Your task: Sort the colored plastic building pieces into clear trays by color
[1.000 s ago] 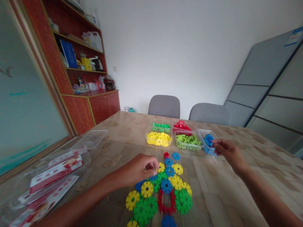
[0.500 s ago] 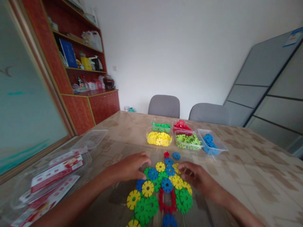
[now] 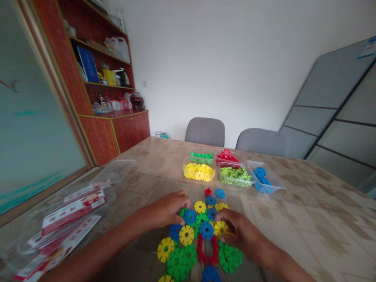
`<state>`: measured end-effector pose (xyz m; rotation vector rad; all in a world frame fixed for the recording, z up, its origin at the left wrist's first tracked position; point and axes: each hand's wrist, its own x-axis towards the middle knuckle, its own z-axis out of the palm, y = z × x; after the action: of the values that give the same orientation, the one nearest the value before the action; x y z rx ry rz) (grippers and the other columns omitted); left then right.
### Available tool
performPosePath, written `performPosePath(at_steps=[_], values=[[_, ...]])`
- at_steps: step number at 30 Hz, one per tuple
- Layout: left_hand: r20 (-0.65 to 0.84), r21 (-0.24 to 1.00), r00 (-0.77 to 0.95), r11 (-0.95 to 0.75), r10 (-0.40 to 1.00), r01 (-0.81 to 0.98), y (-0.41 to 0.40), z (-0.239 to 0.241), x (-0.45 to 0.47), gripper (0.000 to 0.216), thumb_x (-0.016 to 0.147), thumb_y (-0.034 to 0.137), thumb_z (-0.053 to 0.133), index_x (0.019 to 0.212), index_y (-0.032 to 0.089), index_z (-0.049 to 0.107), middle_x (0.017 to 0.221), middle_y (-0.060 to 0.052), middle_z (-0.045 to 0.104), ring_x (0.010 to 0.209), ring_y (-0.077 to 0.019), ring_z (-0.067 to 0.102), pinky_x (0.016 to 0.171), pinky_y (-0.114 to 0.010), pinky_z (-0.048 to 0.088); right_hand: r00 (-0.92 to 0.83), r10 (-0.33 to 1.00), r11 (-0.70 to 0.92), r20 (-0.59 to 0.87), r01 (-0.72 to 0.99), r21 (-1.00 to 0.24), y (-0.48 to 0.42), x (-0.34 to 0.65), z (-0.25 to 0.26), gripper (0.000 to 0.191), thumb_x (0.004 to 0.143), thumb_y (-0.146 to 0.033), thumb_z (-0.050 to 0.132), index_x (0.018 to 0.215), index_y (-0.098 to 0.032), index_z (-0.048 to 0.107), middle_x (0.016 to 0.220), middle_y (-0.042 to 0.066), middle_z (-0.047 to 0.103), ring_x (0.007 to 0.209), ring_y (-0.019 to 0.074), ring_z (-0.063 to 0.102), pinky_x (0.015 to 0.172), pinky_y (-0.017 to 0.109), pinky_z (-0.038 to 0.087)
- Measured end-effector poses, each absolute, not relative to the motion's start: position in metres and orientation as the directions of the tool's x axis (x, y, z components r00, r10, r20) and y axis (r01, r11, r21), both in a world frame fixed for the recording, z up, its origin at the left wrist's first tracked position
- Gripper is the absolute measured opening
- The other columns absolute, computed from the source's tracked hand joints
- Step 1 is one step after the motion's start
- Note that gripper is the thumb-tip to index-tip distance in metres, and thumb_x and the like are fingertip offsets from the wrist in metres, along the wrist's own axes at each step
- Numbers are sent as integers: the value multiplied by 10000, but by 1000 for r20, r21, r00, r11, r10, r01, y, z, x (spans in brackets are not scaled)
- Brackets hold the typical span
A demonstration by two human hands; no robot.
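A flat assembly of notched plastic discs lies on the table in front of me, its green, yellow and blue discs joined around a red notched frame (image 3: 208, 258). My left hand (image 3: 170, 209) is at its upper left, thumb and index finger apart, by the edge of a blue disc (image 3: 190, 216). Whether the fingertips press on that disc I cannot tell. On the right side, my right hand (image 3: 237, 231) has its fingers and thumb closed about a yellow disc (image 3: 220, 228), partly covering it. Below that hand sit overlapping green discs (image 3: 230, 257). A small red piece (image 3: 208, 192) lies above the assembly.
Beyond the assembly stand clear tubs of yellow discs (image 3: 199, 172), light green pieces (image 3: 235, 175), green pieces (image 3: 201, 156), red pieces (image 3: 227, 156) and blue discs (image 3: 263, 180). Clear lids with printed cards (image 3: 73, 207) lie at left. Grey chairs (image 3: 205, 129) stand behind the table.
My right hand has come down and inward, from the upper yellow disc onto the lower yellow disc. My left hand stays by the same spot. The view has shifted slightly.
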<state>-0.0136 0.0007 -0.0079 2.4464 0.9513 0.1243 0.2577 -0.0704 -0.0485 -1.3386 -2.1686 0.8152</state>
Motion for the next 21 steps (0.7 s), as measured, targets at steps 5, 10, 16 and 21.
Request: performPosePath(at_steps=[5,10,16,21], values=[[-83,498,767,-640,636,585,0,-9,-14,279,740,144,640,998,228,574,903,10,492,872,-186,513,728,-225,387,-421,904,332,70,590,-736,-71,255,-43,84,823,-203,535,893,-192,581,663,-49,470,582,110,407,536,213,298],[-79,502,766,-638,638,583,-2,-7,-13,243,740,121,636,956,214,572,876,13,484,840,-179,510,704,-220,378,-388,917,303,86,543,-783,-66,261,-37,193,899,-336,475,928,-177,580,645,-52,423,561,112,364,523,225,287],[-76,506,774,-645,628,573,-1,-8,-14,262,742,121,649,972,215,568,878,14,480,839,-173,507,695,-208,372,-406,910,314,82,548,-776,-65,266,-37,247,930,-352,414,890,-173,580,649,-42,420,568,114,378,518,222,309],[-73,504,788,-659,611,558,0,-9,-15,258,775,145,656,1009,231,590,904,11,487,870,-180,514,729,-221,371,-376,921,315,104,562,-765,-63,270,-39,260,913,-349,420,904,-168,606,697,-9,519,603,136,466,551,237,374]])
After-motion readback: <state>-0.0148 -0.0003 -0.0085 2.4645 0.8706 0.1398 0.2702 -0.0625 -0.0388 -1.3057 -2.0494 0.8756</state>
